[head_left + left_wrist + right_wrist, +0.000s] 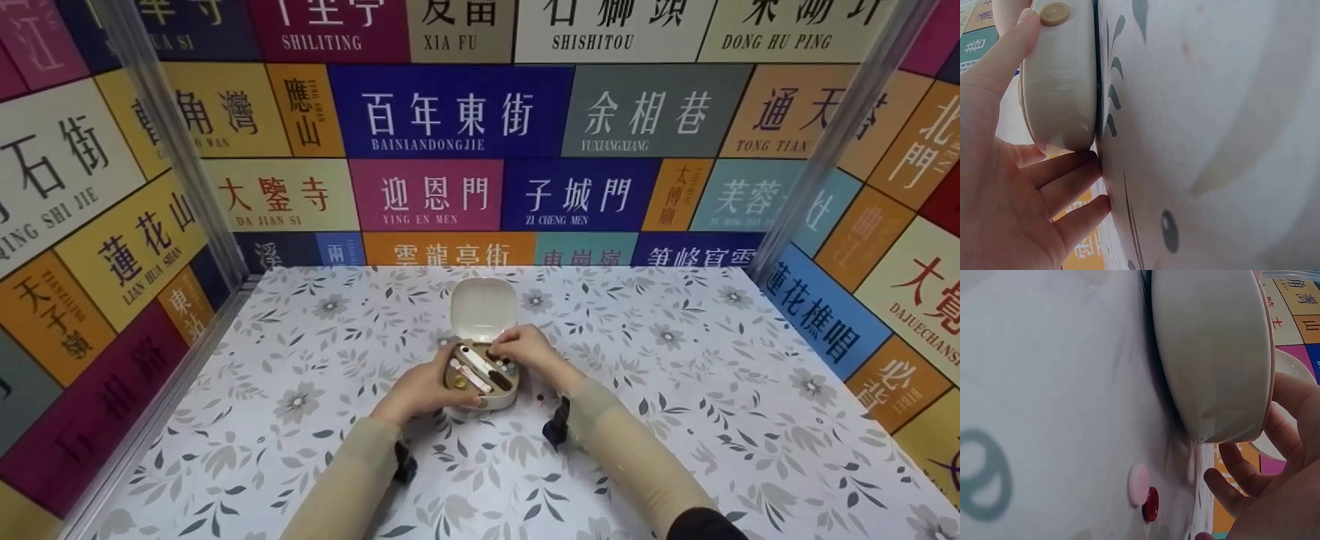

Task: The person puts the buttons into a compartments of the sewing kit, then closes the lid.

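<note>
A cream sewing box stands on the table with its lid raised at the back. Inside lie a slim white tool with a dark end, a pinkish strip, a small gold piece and several small buttons. My left hand grips the box's left side, thumb by the tan button-shaped catch and fingers behind. Over the back right rim, my right hand reaches into the box with thumb and forefinger; their tips are hidden, so I cannot tell whether they pinch anything.
On the table beside the box's right side lie a pink button and a red button, close together. A floral cloth covers the table. Panels with printed signs stand behind and at both sides.
</note>
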Demonstrator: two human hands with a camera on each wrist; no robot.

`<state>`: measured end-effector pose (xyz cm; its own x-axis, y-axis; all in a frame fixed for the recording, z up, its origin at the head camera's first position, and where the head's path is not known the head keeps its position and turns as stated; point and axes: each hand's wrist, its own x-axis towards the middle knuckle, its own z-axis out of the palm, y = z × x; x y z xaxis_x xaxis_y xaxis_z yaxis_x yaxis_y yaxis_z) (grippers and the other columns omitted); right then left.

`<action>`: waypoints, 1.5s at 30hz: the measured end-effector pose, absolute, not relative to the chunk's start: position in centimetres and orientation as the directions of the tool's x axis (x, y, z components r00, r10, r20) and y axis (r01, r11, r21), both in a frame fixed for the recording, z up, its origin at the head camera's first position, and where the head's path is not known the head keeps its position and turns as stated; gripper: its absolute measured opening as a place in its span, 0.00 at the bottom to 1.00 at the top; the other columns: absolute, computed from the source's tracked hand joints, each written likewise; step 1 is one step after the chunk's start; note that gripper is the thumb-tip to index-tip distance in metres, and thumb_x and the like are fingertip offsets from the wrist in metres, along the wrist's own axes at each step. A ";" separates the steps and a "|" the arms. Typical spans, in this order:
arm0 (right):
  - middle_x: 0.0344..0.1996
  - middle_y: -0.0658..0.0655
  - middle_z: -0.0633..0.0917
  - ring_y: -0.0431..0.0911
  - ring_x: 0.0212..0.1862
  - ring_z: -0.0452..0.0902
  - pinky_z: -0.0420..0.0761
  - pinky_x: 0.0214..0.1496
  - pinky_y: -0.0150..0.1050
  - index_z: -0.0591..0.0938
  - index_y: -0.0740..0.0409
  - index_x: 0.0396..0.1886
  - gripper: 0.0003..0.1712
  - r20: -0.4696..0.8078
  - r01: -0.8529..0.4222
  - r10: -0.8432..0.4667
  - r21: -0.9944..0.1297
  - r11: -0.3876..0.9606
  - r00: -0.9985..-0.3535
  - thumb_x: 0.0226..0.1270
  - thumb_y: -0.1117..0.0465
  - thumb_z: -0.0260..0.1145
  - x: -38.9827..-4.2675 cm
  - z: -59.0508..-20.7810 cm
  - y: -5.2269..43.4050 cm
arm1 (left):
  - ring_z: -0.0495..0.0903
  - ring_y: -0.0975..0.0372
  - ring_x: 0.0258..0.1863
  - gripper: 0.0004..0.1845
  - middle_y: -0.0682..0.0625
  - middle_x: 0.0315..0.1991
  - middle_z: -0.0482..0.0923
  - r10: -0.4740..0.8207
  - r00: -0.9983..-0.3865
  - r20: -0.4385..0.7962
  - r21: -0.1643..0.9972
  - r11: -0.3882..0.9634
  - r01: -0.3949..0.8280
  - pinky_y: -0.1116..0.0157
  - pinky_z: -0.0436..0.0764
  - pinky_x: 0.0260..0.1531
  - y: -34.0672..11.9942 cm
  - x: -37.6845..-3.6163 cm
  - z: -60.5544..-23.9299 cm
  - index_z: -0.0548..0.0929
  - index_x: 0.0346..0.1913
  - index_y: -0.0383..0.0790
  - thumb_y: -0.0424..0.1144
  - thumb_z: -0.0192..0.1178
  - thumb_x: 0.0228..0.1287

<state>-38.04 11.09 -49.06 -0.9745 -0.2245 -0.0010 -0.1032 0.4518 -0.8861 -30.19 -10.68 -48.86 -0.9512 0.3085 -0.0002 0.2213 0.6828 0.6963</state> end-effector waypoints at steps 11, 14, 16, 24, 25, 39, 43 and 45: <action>0.22 0.47 0.84 0.41 0.28 0.76 0.73 0.39 0.36 0.88 0.55 0.27 0.06 -0.006 -0.107 -0.196 -0.821 0.560 -0.981 0.53 0.58 0.75 -38.0 -48.8 10.8 | 0.76 0.46 0.54 0.62 0.37 0.60 0.75 0.318 -0.948 0.013 0.673 0.699 0.244 0.49 0.74 0.54 -10.6 -30.4 -49.0 0.52 0.77 0.53 0.67 0.73 0.39; 0.21 0.46 0.84 0.42 0.29 0.78 0.66 0.50 0.46 0.88 0.52 0.27 0.06 -0.015 -0.099 -0.187 -0.805 0.585 -0.982 0.53 0.56 0.75 -37.9 -48.8 10.8 | 0.76 0.46 0.54 0.63 0.37 0.60 0.75 0.316 -0.949 0.014 0.677 0.696 0.242 0.49 0.73 0.54 -10.6 -30.2 -49.1 0.51 0.77 0.53 0.67 0.73 0.38; 0.21 0.45 0.84 0.42 0.30 0.78 0.60 0.54 0.51 0.88 0.50 0.27 0.06 -0.016 -0.096 -0.176 -0.787 0.609 -0.984 0.53 0.54 0.75 -37.8 -48.8 10.8 | 0.76 0.46 0.55 0.63 0.37 0.60 0.74 0.313 -0.950 0.011 0.677 0.697 0.237 0.49 0.73 0.55 -10.5 -30.1 -49.1 0.51 0.77 0.54 0.68 0.73 0.38; 0.23 0.46 0.85 0.42 0.31 0.78 0.63 0.56 0.52 0.88 0.51 0.27 0.06 -0.024 -0.077 -0.155 -0.786 0.614 -0.988 0.53 0.55 0.75 -37.5 -48.8 10.7 | 0.75 0.45 0.56 0.64 0.37 0.61 0.73 0.314 -0.950 0.009 0.692 0.683 0.233 0.48 0.72 0.56 -10.5 -30.1 -49.3 0.51 0.77 0.53 0.67 0.74 0.38; 0.23 0.46 0.85 0.42 0.30 0.77 0.67 0.53 0.48 0.88 0.52 0.27 0.06 -0.017 -0.083 -0.157 -0.790 0.608 -0.987 0.53 0.55 0.75 -37.5 -48.8 10.7 | 0.75 0.45 0.56 0.64 0.36 0.61 0.73 0.315 -0.949 0.011 0.691 0.684 0.235 0.48 0.72 0.56 -10.5 -30.2 -49.3 0.51 0.77 0.53 0.67 0.74 0.38; 0.19 0.47 0.82 0.39 0.23 0.72 0.72 0.26 0.31 0.87 0.57 0.25 0.06 0.043 -0.125 -0.166 -0.843 0.523 -0.985 0.53 0.60 0.75 -37.1 -48.5 11.2 | 0.76 0.45 0.54 0.64 0.37 0.60 0.75 0.309 -0.951 0.016 0.680 0.694 0.237 0.48 0.73 0.55 -10.6 -30.1 -49.2 0.52 0.77 0.52 0.68 0.73 0.37; 0.21 0.48 0.82 0.40 0.25 0.73 0.73 0.28 0.31 0.87 0.58 0.26 0.06 0.046 -0.119 -0.156 -0.859 0.498 -0.987 0.52 0.60 0.75 -36.8 -48.1 11.7 | 0.75 0.45 0.55 0.64 0.38 0.60 0.75 0.299 -0.954 0.008 0.689 0.690 0.222 0.48 0.72 0.56 -10.6 -30.2 -49.1 0.52 0.77 0.53 0.68 0.74 0.36; 0.23 0.49 0.83 0.41 0.28 0.74 0.74 0.31 0.32 0.87 0.59 0.26 0.05 0.049 -0.121 -0.159 -0.869 0.480 -0.986 0.54 0.62 0.74 -36.7 -48.0 12.1 | 0.75 0.46 0.56 0.65 0.38 0.61 0.74 0.296 -0.955 0.003 0.693 0.688 0.215 0.49 0.72 0.56 -10.6 -30.2 -49.1 0.52 0.77 0.53 0.67 0.74 0.36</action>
